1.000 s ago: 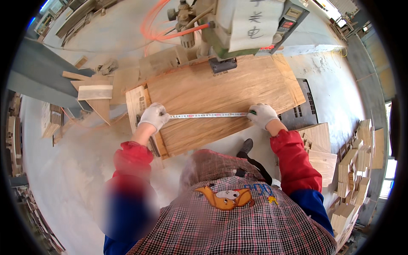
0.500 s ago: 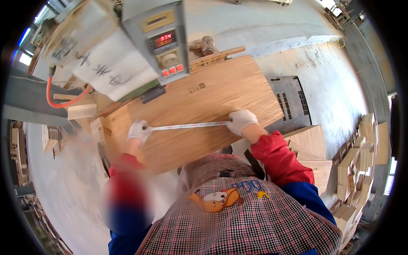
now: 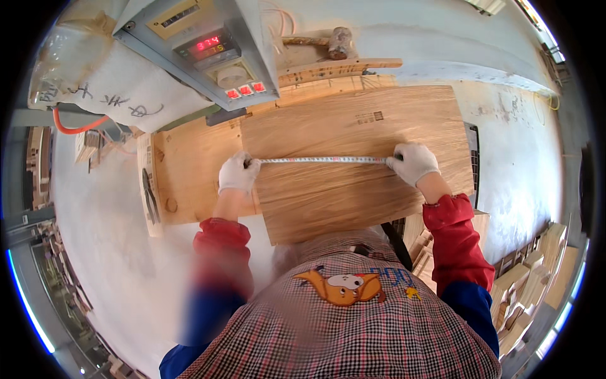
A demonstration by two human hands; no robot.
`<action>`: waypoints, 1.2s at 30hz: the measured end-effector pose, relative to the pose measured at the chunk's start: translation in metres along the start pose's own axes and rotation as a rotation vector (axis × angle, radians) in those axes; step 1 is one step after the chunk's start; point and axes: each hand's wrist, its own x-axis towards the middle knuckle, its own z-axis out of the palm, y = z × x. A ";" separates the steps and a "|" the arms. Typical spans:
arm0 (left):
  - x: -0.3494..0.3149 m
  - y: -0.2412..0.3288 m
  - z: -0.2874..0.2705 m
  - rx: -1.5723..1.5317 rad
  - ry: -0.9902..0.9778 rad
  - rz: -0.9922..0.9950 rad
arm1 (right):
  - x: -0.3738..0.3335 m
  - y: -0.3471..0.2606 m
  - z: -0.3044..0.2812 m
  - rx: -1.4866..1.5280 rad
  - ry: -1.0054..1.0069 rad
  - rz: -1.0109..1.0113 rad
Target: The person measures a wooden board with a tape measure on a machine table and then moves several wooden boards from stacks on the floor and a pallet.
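A measuring tape [image 3: 322, 160] is drawn straight between the two hands, its marked face turned up, across a brown wooden board [image 3: 353, 196]. One end of the tape is pinched in the left hand [image 3: 238, 172], which is closed, white-gloved and placed at the board's left edge. The other end of the visible strip is gripped by the right hand [image 3: 413, 163], likewise gloved and curled closed (what is covered by its palm cannot be told). Board is seen on every side of the strip, and its right edge lies just beyond the right hand.

To the left of the left hand, a paler wooden surface [image 3: 196, 189] is exposed beside the board, and near its far left end a thin dark tool [image 3: 150, 196] is seen. Ahead of the left hand, a grey control box [image 3: 218, 50] with a lit red display and three red buttons is mounted, and an orange hose [image 3: 79, 126] is looped farther left. Ahead of the space between the hands, a hammer [image 3: 339, 44] is laid behind a wooden strip [image 3: 341, 71]. Behind and to the right of the right hand, wooden pieces [image 3: 530, 271] are stacked.
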 end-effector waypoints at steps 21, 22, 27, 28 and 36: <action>0.028 -0.021 0.032 -0.276 0.363 -0.043 | 0.068 -0.023 -0.035 -0.139 0.040 -0.055; 0.030 -0.023 0.035 -0.294 0.356 -0.042 | 0.069 -0.021 -0.035 -0.136 0.040 -0.045; 0.031 -0.016 0.041 -0.404 0.353 -0.009 | 0.074 -0.009 -0.039 -0.124 0.029 0.048; 0.030 -0.010 0.040 -0.436 0.360 -0.007 | 0.076 -0.009 -0.038 -0.123 0.020 0.062; 0.037 -0.005 0.049 -0.669 0.479 -0.020 | 0.082 -0.009 -0.034 -0.171 -0.007 0.055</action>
